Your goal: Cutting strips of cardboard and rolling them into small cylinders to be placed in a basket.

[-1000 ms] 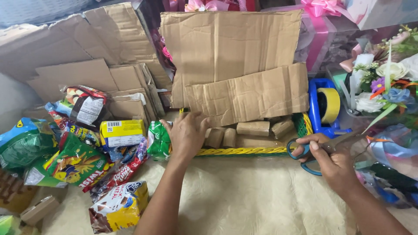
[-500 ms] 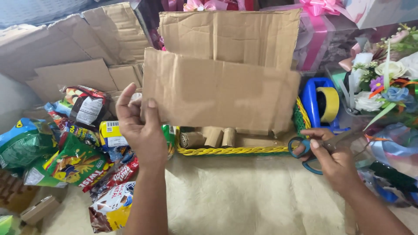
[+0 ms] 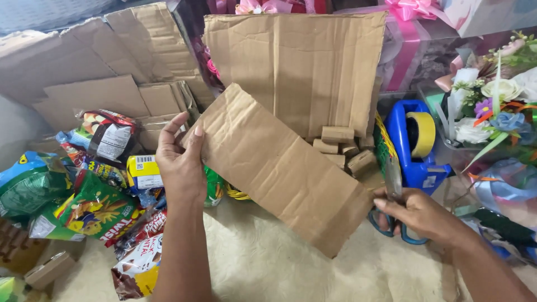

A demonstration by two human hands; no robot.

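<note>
A creased cardboard sheet (image 3: 282,168) hangs tilted across the centre of the frame, pinched at its upper left corner by the left hand (image 3: 180,162), thumb behind and fingers spread over the edge. At lower right, the right hand (image 3: 420,215) is closed through the blue handles of a pair of scissors (image 3: 394,193), blades pointing up beside the sheet's lower right edge. Held by one corner only, the sheet could sag or swing as the blades meet it, giving a crooked cut. The blades stand near a blue tape dispenser (image 3: 417,142) and small cardboard blocks (image 3: 344,146), which a stray swing could knock. Snack packets (image 3: 98,207) crowd the left.
</note>
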